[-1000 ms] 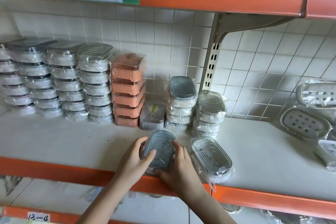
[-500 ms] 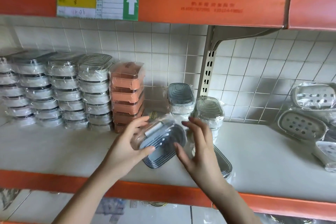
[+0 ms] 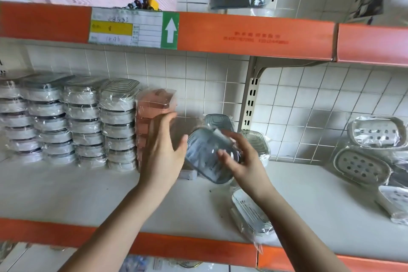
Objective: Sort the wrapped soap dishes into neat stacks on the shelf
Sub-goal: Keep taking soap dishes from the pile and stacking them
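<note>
A wrapped grey soap dish (image 3: 205,159) is held tilted above the white shelf (image 3: 77,192); my right hand (image 3: 240,161) grips its right end with curled fingers. My left hand (image 3: 163,150) is spread with straight fingers beside the dish's left edge, in front of the orange stack (image 3: 154,106). Behind the dish stand two short grey stacks: one (image 3: 219,121) near the upright and one (image 3: 257,141) to its right. Another wrapped grey dish (image 3: 249,212) lies near the shelf's front edge.
Several tall stacks of white-and-grey dishes (image 3: 84,121) fill the back left. Loose wrapped white dishes (image 3: 362,165) lie at the right. A metal upright (image 3: 250,99) stands behind. The orange upper shelf edge (image 3: 242,35) hangs overhead.
The dish rose from the shelf's front edge and passed from both hands into my right hand. My left hand let go and spread out. The camera tilted upward.
</note>
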